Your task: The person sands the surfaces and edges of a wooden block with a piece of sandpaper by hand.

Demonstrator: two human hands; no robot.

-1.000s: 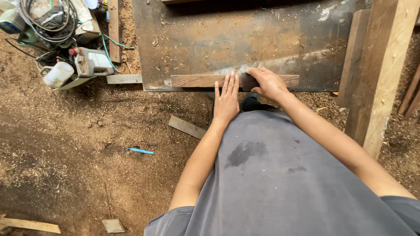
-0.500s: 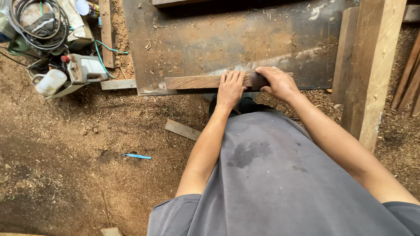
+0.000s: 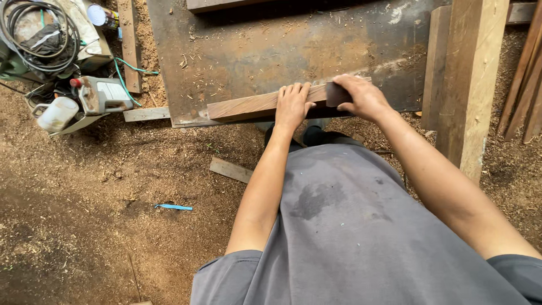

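Note:
A long brown wooden plank (image 3: 248, 105) lies along the near edge of a rusty metal table (image 3: 271, 51). My left hand (image 3: 292, 104) rests flat on the plank near its middle, fingers together and pointing away from me. My right hand (image 3: 361, 97) wraps around the plank's right end, fingers curled over its top. The plank's right end looks slightly raised and tilted. My grey shirt fills the lower part of the head view.
A thick wooden post (image 3: 471, 85) stands at the right of the table. Left on the sawdust floor are a power tool (image 3: 100, 94), a white jug (image 3: 55, 114), coiled cable (image 3: 39, 28), a wood offcut (image 3: 230, 169) and a blue scrap (image 3: 174, 207).
The plank has risen from lying flat at the table edge, with its right end lifted. Both hands moved up and away with it, and my right hand closed around its end.

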